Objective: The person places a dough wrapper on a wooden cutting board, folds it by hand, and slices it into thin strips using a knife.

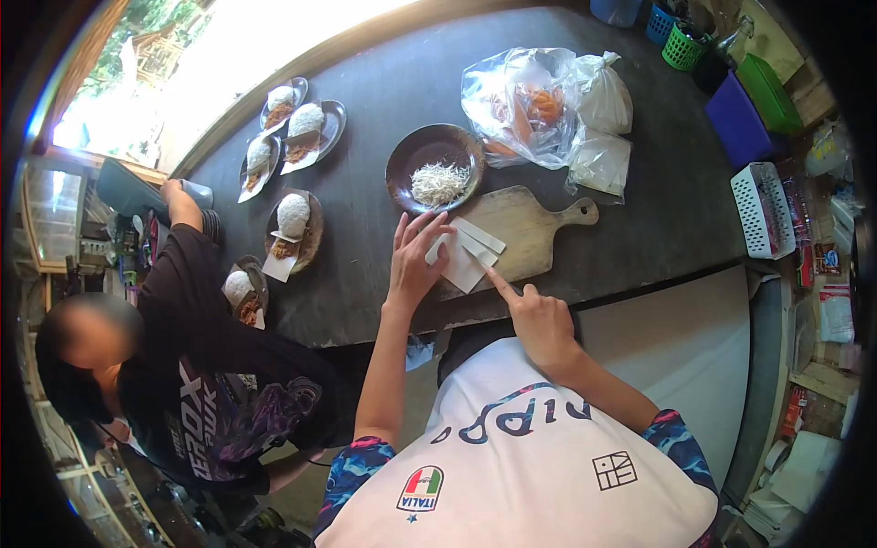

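Shreds [439, 185], thin and pale, lie in a round brown bowl [427, 148] near white paper [463, 268], left hand [416, 260] spread wide, right hand [539, 324] loosely pointing.

From my end I see daylight blown out to white at the upper-left opening [260, 36], a soft sheen across the dimmer table [365, 119], and a fisheye view curving into black corners.
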The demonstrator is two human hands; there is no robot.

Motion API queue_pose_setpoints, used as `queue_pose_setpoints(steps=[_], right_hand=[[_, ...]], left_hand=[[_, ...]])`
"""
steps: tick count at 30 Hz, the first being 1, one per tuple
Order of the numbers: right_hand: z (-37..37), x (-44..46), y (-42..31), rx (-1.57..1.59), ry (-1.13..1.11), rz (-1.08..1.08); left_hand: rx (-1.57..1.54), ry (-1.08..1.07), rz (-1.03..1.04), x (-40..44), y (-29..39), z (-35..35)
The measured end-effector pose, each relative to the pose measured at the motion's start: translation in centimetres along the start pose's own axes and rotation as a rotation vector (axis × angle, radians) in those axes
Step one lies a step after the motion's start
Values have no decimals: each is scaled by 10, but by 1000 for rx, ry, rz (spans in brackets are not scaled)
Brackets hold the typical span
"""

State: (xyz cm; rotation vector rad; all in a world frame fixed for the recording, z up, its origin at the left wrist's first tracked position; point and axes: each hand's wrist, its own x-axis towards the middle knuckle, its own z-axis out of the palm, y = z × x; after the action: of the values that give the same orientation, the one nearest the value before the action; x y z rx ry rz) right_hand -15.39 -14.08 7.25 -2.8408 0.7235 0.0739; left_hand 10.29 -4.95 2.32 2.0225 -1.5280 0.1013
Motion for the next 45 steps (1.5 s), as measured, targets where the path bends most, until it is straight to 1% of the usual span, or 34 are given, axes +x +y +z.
queue_pose_setpoints(steps=[10, 14, 15, 17, 19, 21, 25, 31, 34, 37, 43, 45], right_hand=[[-16, -41, 18, 34, -79, 30], [-24, -53, 30, 90, -76, 45], [-26, -52, 35, 118, -65, 44], [-26, -47, 38, 153, -16, 53], [-17, -42, 37, 170, 58, 86], [-9, -33, 30, 157, 87, 91], [12, -3, 14, 149, 176, 36], [23, 32, -7, 93, 141, -63], [23, 35, -12, 91, 163, -62], [17, 34, -17, 84, 91, -57], [21, 33, -17, 68, 80, -50], [27, 34, -17, 65, 119, -57]], left_hand=[[-28, -1, 1, 3, 0, -1], [5, 46, 31, -2, -2, 3], [-17, 86, -32, -5, 1, 3], [-60, 156, -158, -17, 11, 2], [-51, 124, -184, -33, 20, -7], [-41, 91, -213, -43, 25, -15], [-10, 63, -169, -56, 22, -15], [-78, 74, -185, -41, 19, -14], [-98, 59, -193, -38, 17, -14], [-92, 55, -196, -38, 15, -14], [-113, 66, -191, -36, 15, -14], [-116, 70, -187, -35, 14, -13]])
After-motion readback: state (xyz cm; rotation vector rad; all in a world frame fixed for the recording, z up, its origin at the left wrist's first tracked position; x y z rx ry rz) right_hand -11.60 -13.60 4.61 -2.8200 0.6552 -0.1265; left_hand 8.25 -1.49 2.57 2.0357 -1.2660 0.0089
